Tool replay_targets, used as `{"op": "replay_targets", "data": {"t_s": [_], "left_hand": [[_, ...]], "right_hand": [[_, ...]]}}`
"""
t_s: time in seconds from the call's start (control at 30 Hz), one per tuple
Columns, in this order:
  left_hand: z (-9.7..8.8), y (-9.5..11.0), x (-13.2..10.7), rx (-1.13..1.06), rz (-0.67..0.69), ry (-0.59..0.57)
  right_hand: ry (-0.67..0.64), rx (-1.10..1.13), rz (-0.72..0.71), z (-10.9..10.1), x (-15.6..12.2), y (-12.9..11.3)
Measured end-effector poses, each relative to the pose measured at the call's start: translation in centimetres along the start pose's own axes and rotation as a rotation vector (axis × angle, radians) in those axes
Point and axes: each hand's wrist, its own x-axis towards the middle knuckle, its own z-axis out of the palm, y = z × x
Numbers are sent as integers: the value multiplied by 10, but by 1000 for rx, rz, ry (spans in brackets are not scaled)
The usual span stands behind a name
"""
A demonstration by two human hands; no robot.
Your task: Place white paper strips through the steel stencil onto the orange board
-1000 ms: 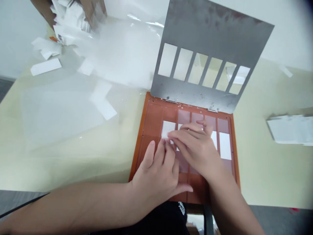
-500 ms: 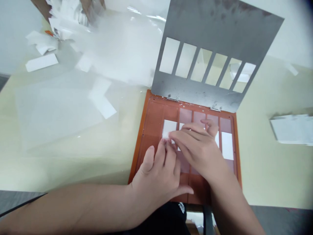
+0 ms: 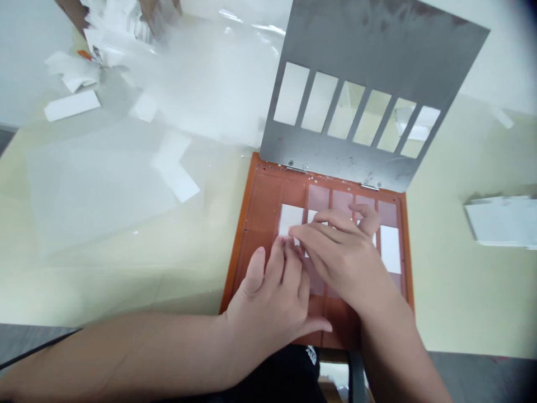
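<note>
Looks like bare metal on the hinged lid (image 3: 377, 67): smooth, dull grey sheen, dark smudges up top. Glints at the hinge (image 3: 370, 187). Reads as smooth orange plastic on the tray (image 3: 264, 218). Looks like matt paper or card on the white rectangle (image 3: 291, 217). Shows glossy creases on translucent plastic film (image 3: 213, 84). Resembles soft cloth on black clothing (image 3: 271, 383).

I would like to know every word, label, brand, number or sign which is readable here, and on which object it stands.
Readable text: none.
White print on the black clothing: too small and blurred to read.
Metal plate, orange tray and stack of white pieces: no lettering that I can make out.
</note>
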Motion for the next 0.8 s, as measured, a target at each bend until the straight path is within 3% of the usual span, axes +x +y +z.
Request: {"op": "replay_targets", "data": {"t_s": [0.3,0.53,0.8], "left_hand": [[3,-2,-2,8,-3,43],[4,-5,1,4,19,70],[5,-22,12,-117,51,96]], "right_hand": [[-49,128,30,3,0,2],[-1,137,225,8,-1,16],[11,232,220,3,-2,15]]}}
